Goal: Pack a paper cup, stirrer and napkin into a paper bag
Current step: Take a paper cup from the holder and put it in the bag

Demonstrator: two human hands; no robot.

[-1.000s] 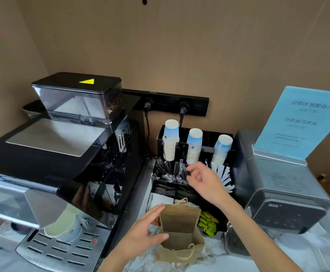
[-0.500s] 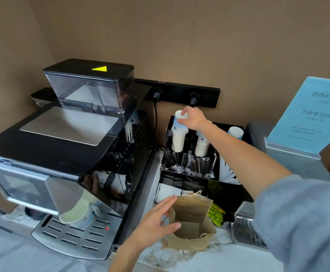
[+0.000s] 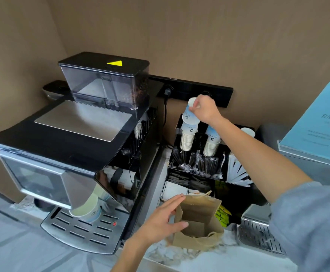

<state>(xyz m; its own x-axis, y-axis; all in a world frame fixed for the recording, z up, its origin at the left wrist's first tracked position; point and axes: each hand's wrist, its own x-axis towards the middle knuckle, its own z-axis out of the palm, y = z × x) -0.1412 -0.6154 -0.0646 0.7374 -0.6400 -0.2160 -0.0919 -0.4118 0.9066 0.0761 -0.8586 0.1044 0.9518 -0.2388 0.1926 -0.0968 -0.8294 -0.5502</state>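
- Nearest the viewer: the left hand (image 3: 161, 217) grips the left side of the open paper bag (image 3: 198, 219), thumb on the near edge and fingers along the far edge, clamped on the paper. The bag stands upright on the marbled countertop (image 3: 183, 256), mouth open upward, a twine handle hanging over its near rim.
- Left of the bag: a coffee machine (image 3: 72, 146) with a drip tray (image 3: 83, 228); a pale cup (image 3: 88, 210) sits under its spout.
- Right of the bag: green packets (image 3: 223, 214) lie in the front of a black organiser (image 3: 236, 193); a grated metal tray (image 3: 258, 234) lies beyond them.
- Middle distance: the organiser holds wrapped stirrers (image 3: 205, 163) in a central compartment and white sachets (image 3: 237, 171) to their right. Napkins cannot be told with certainty.
- Farther back: the right hand (image 3: 204, 110), its grey sleeve (image 3: 313, 222) near the camera, is closed around the top paper cup (image 3: 189, 112), which is tilted and partly lifted off the left cup stack (image 3: 187, 138). A second stack (image 3: 211, 142) stands to the right.
- Farthest: a black power strip (image 3: 191, 90) on the wall; a blue sign (image 3: 317, 122) at right.
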